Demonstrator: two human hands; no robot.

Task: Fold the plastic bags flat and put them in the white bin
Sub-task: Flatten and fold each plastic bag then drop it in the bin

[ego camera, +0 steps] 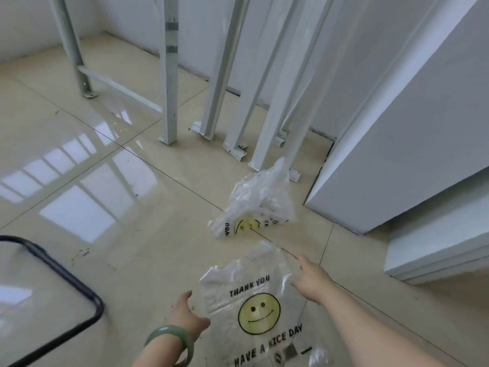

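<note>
1. step in hand: flattening the near bag [254,313], which lies face up on the floor [148,260]; it appears not yet folded.
2. left hand [189,313]: fingers spread, holding nothing, just beside the bag's left edge.
3. right hand [313,280]: fingers extended at the upper right corner; whether they pinch cannot be told.
4. next move probably calls for taking both edges and bringing them together squarely.
5. thin, clear, creased film, likely slippery on glossy tile; far bag [256,202] crumpled; dark-rimmed bin [66,276] at left.
</note>
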